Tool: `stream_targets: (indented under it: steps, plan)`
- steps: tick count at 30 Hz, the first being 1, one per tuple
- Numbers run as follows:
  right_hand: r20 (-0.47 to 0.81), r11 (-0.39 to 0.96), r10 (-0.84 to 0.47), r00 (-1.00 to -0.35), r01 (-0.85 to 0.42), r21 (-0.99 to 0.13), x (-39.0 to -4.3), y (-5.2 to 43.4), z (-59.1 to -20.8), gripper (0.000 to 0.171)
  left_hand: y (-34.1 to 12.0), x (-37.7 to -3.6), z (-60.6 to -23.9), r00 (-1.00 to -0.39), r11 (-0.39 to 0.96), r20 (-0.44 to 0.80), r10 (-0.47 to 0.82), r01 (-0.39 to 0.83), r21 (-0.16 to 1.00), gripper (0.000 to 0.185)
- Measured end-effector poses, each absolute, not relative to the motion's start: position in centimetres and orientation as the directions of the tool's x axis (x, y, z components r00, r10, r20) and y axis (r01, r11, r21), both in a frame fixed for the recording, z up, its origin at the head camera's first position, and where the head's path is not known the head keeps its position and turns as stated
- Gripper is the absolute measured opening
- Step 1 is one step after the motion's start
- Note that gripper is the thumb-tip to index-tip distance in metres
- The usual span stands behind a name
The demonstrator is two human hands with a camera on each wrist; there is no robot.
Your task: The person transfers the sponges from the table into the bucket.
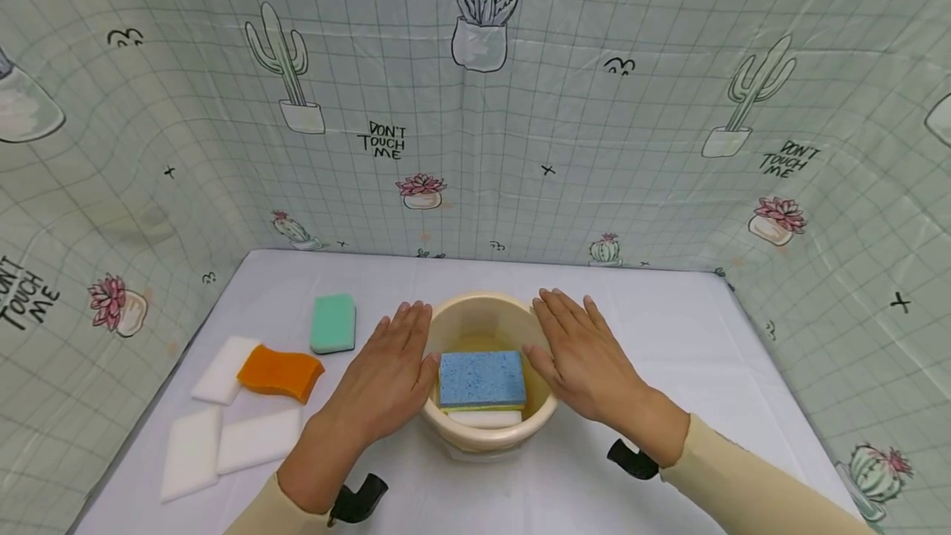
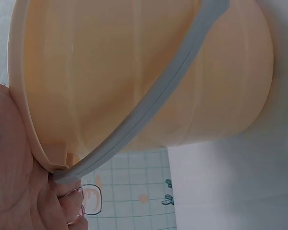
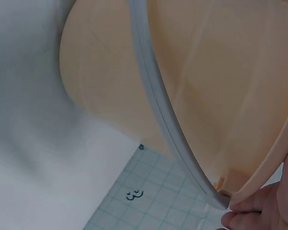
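Observation:
A cream plastic bucket (image 1: 486, 439) stands on the table, its grey handle (image 2: 149, 103) hanging down the near side. Inside lies a blue sponge with a yellow underside (image 1: 482, 379), over a white sponge (image 1: 486, 418). My left hand (image 1: 392, 370) lies along the left of the rim, fingers straight and pointing away, palm at the rim in the left wrist view. On the opposite side my right hand (image 1: 583, 353) rests at the rim the same way, fingers extended. In the right wrist view its fingers (image 3: 252, 213) are beside the handle's joint.
Left of the bucket lie a green sponge (image 1: 333, 324), an orange wavy sponge (image 1: 281, 373) and several white sponges (image 1: 260, 440). A white cloth (image 1: 631, 304) covers the table. Grid-patterned curtains with cactus drawings (image 1: 475, 122) enclose the back and sides.

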State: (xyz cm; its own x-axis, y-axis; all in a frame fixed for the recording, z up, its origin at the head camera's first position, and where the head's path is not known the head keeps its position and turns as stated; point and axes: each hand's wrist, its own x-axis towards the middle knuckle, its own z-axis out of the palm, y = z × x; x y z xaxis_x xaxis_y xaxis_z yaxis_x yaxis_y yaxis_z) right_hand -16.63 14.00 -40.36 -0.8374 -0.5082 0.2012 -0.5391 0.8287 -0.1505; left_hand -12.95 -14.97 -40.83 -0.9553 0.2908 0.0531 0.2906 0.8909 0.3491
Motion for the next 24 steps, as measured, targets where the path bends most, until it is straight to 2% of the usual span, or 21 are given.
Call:
stream_targets:
  steps: [8,24]
  plan:
    - [0.183,0.844,-0.479,-0.859,-0.508,-0.172,-15.7,14.7,-40.9,0.072,-14.9,-12.9,-40.6,-0.955,0.898,0.054,0.292,0.294,0.327,0.068]
    - [0.154,0.828,-0.494,-0.856,-0.517,-0.217,-14.9,14.6,-41.1,0.075,-15.0,-12.8,-40.4,-0.951,0.892,0.055,0.305,0.305,0.333,0.068]
